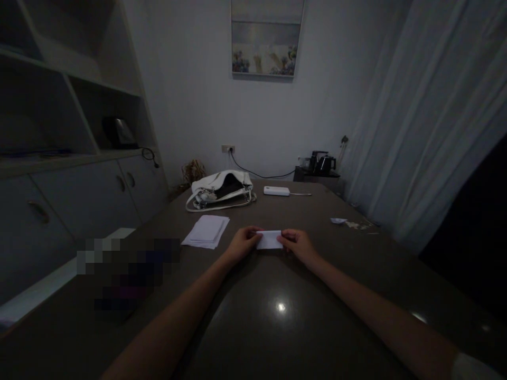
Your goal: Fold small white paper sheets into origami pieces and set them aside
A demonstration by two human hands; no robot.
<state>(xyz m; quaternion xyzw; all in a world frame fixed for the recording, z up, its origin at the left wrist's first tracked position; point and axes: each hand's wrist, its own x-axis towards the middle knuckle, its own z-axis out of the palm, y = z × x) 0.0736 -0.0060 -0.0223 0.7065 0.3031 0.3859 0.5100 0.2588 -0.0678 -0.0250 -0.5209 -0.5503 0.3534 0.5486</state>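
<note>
Between my two hands a small white piece of paper (269, 240) is held level above the dark table; it looks folded, though its layers are hard to make out. My left hand (244, 244) pinches its left edge with thumb and fingers. At the opposite edge my right hand (298, 245) grips it the same way, thumb on the near face. To the left of my left hand lies a loose stack of white paper sheets (206, 230).
A white handbag (222, 189) and a white power bank (276, 191) with a short cable lie at the table's far end. On the right are a small folded paper (338, 220) and scraps (358, 225). A blurred-out patch (134, 274) covers the left side.
</note>
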